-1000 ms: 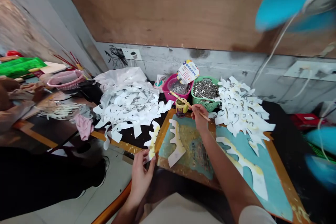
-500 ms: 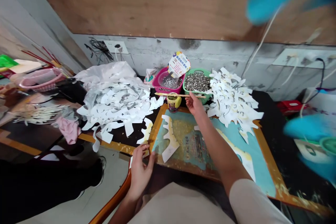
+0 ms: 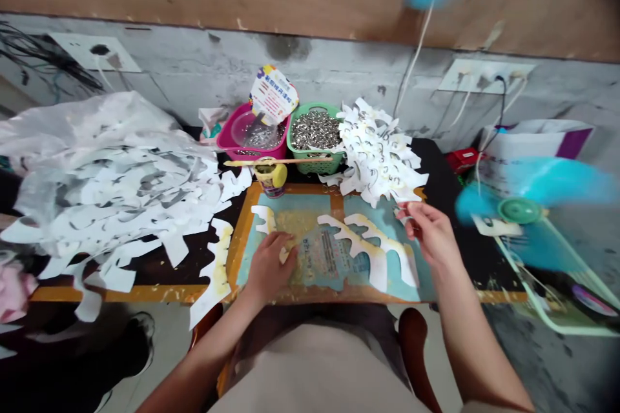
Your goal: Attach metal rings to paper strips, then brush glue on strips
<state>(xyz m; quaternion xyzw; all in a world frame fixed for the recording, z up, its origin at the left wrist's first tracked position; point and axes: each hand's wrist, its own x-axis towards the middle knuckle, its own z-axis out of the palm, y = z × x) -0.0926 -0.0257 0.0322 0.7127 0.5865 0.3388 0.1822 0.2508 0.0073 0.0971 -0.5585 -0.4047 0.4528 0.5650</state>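
My left hand (image 3: 272,266) lies over a white paper cutout (image 3: 263,214) with yellowish smears, fingers stretched forward and thumb apart. The hand covers most of that cutout. Just below the heap of cutouts, my right hand (image 3: 429,230) is closed in a pinch; something small and greyish shows at its fingertips, too small to name. Between the hands, two notched cutouts (image 3: 372,261) with yellow edges lie on the blue-green board (image 3: 426,277). A wooden stick (image 3: 300,161), smeared at one end, rests across a small cup (image 3: 272,184).
Small shiny metal pieces fill a green basket (image 3: 317,166); a pink basket (image 3: 252,153) stands beside it. White cutouts are heaped at right (image 3: 380,158) and left (image 3: 130,197). One cutout (image 3: 213,277) overhangs the table's front edge. A blue fan (image 3: 520,210) blurs at right.
The view has turned right. My right hand has left the stick and moved right, below the right heap. My left hand has moved from the board's left edge onto the cutout.
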